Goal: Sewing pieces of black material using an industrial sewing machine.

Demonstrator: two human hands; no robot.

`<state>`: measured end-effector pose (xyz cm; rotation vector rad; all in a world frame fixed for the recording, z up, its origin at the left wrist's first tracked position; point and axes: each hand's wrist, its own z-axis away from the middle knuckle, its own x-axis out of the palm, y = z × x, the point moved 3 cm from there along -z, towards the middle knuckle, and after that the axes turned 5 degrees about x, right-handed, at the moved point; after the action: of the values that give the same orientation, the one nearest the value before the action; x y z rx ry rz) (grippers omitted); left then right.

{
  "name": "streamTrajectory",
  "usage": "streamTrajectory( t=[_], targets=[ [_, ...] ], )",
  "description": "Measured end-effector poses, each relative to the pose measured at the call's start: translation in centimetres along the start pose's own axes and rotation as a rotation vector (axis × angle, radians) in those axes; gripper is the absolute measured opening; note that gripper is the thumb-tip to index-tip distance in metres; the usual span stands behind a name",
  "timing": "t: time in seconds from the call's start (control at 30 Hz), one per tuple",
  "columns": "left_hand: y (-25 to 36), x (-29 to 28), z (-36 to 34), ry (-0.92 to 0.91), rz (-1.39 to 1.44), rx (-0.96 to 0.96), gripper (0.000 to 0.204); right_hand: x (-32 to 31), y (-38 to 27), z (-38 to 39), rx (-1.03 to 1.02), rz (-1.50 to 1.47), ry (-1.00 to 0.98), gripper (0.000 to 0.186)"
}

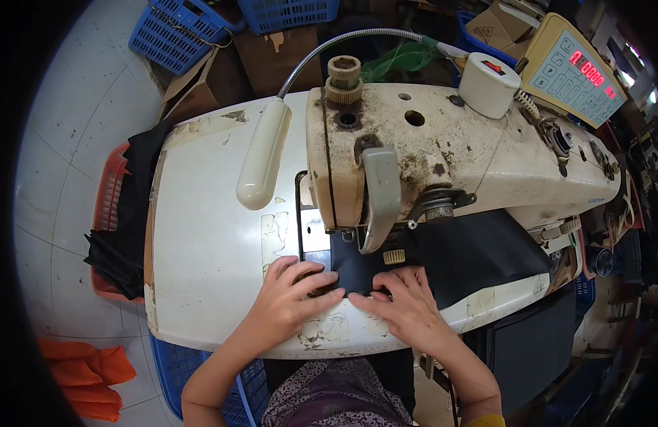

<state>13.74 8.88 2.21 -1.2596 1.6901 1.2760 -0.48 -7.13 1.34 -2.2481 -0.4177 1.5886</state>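
Observation:
A black fabric piece (471, 252) lies on the white sewing table (208, 242), running under the head of a worn cream sewing machine (443, 149). My left hand (295, 292) presses flat on the fabric's near left edge, just in front of the needle area. My right hand (407, 302) rests beside it, fingers flat on the same fabric, fingertips almost touching the left hand. The needle and presser foot are mostly hidden behind the machine's front cover (381, 196).
A gooseneck lamp (261, 160) hangs over the table's left part. A control panel with red digits (574, 71) stands at the back right. Black fabric (126, 213) is draped over a red crate at the left edge. Blue baskets (179, 28) stand behind, orange cloth (87, 377) on the floor.

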Motion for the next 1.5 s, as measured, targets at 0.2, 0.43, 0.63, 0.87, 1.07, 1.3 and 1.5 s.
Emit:
streamTrajectory(
  t=[0.2,0.43,0.63,0.87,1.07,1.3,1.5],
  targets=[
    [-1.4,-0.3,-1.8,0.017,-0.018,0.021,0.053,-1.5,0.7,1.7,-0.059,0.185,0.301,0.036],
    [-3.9,0.1,-3.1,0.08,-0.003,0.06,0.051,-8.0,10.7,8.1,0.347,0.533,0.954,0.034],
    [-5.6,0.4,-4.2,0.125,-0.012,0.028,0.045,-9.7,13.5,8.5,0.635,0.77,0.911,0.044],
    [-6.2,0.1,-4.9,0.154,-0.063,0.024,0.039,-8.7,17.2,11.2,0.889,0.713,0.744,0.045],
    [-6.1,0.3,-4.8,0.167,0.026,-0.008,0.032,-8.9,16.1,11.0,0.816,0.563,0.853,0.044],
    [-10.2,0.6,-8.5,0.457,0.746,-0.556,0.024,-9.7,13.6,8.4,0.645,0.702,0.908,0.046],
    [-14.3,2.0,-12.4,0.409,0.892,-0.548,0.03,-9.3,14.4,8.4,0.623,0.66,0.867,0.046]
  ],
)
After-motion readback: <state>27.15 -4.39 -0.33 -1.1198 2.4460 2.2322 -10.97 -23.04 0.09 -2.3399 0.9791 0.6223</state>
